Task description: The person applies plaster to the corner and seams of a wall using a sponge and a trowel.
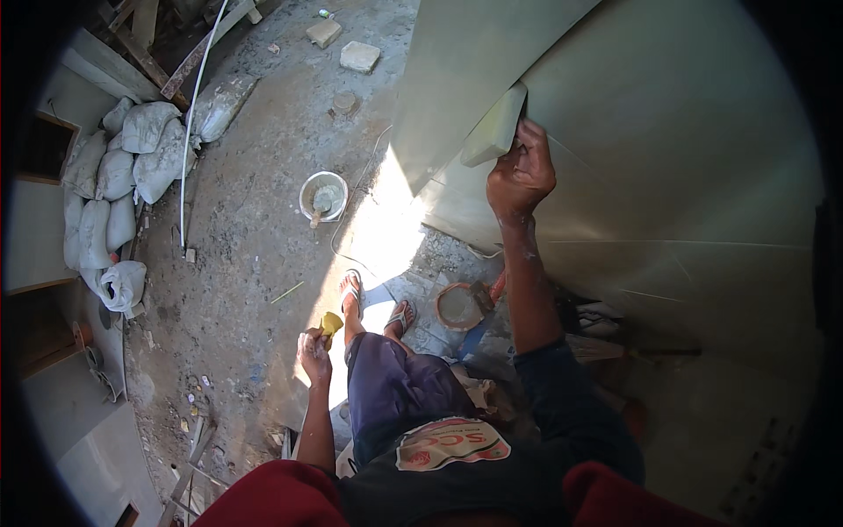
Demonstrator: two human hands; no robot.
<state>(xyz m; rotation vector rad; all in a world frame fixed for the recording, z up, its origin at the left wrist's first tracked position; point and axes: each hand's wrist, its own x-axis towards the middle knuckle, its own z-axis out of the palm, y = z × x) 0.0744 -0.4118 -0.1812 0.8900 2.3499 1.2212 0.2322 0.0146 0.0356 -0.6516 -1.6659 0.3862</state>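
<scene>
My right hand [522, 180] is raised to the smooth grey-beige wall [667, 167] on the right. Its fingers grip a pale yellowish rectangular block [496, 127], which lies flat against or very close to the wall surface near a corner. Whether the block is foam or something harder, I cannot tell. Down at the left of my legs, my left hand [313, 353] is closed around a yellow sponge [330, 324]. Whitish smears mark both hands.
A white bucket [305, 200] with pale mix stands on the rough floor ahead. An orange-rimmed basin [442, 297] sits right of my feet. White sacks [114, 176] are piled at left, beside a white pipe [186, 158]. Two stone blocks [360, 56] lie farther off.
</scene>
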